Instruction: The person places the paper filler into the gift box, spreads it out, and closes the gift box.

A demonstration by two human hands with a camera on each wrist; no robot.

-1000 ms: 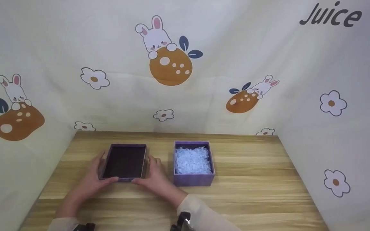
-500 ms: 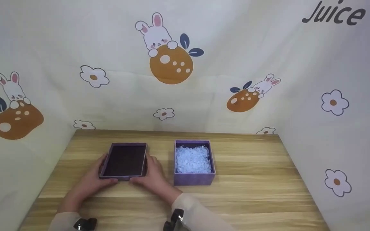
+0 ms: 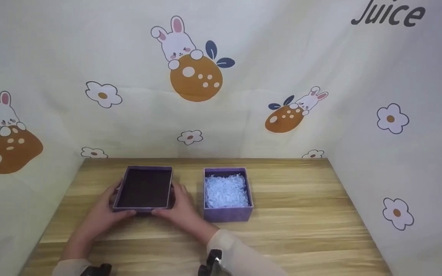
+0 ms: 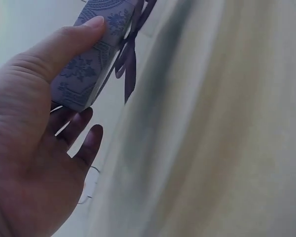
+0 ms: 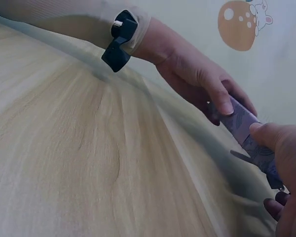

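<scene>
The left hand (image 3: 104,213) and right hand (image 3: 180,209) grip opposite sides of the purple lid (image 3: 144,188), hollow side up over the desk (image 3: 301,230), left of the filled box (image 3: 228,214), the right hand nearer that box.

Your head view is softly, evenly lit and a little dim, with faint shading in the folds of the cream printed cloth wall (image 3: 136,126); the inside of the shallow purple square box (image 3: 144,188) sinks nearly to black. Your left wrist view heavily blurs the streaky tan surface (image 4: 217,148); in your right, soft grey shadow slants across the pale wood-grain tabletop (image 5: 84,143).
</scene>
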